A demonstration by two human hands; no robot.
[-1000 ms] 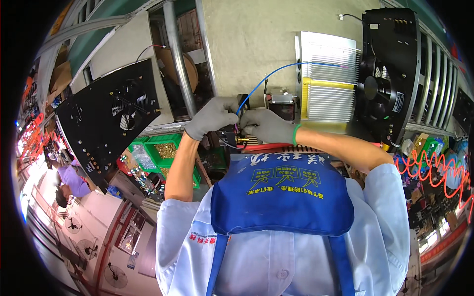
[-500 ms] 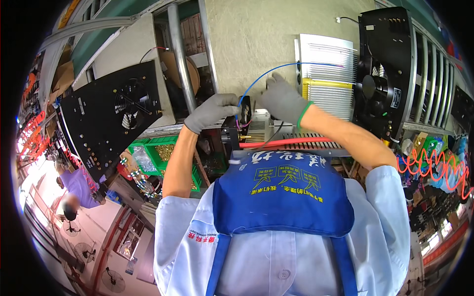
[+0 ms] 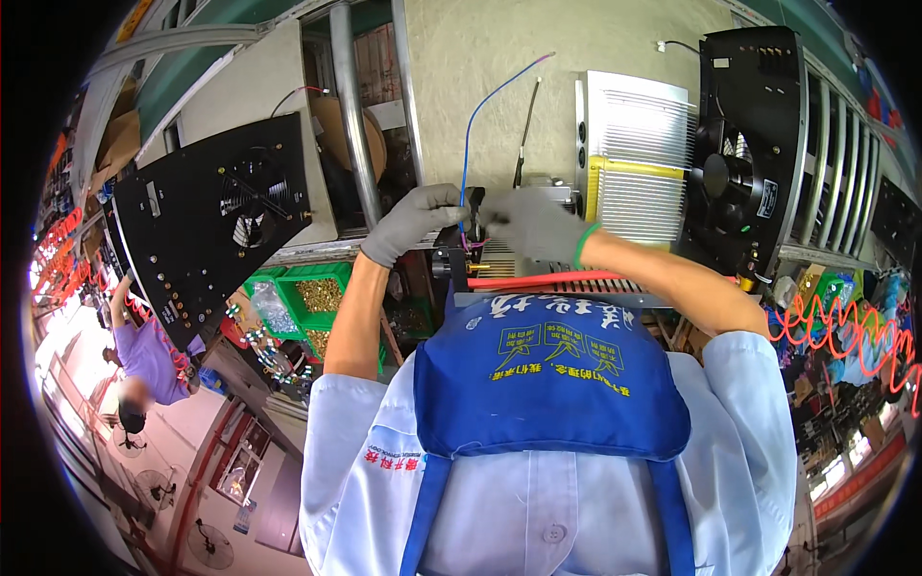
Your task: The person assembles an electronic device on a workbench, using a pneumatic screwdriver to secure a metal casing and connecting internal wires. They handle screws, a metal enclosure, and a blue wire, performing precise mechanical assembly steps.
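Note:
My left hand (image 3: 413,226), in a grey glove, pinches the lower part of a blue wire (image 3: 467,144). The wire rises from its fingertips and bends right to a free, purplish end. Close beside those fingertips is my gloved right hand (image 3: 538,228), its fingers smeared by motion. A thin black cable (image 3: 526,130) stretches away beyond the right hand. Below both hands lies a metal unit with a slotted edge, a red tube (image 3: 547,279) along its near side and black parts at its left end. The hands hide much of this unit.
A silver finned heat sink (image 3: 639,120) with a yellow strip lies right of my hands. Black fan panels stand at left (image 3: 182,202) and right (image 3: 751,82). Green bins (image 3: 286,291) hold small brass-coloured parts. Red coiled hoses (image 3: 831,322) hang right. A person in purple (image 3: 154,360) is far left.
My right hand has moved left and nearer, up to my left fingertips. The blue wire's free end has swung left and away from me. The black cable beyond the hand now shows.

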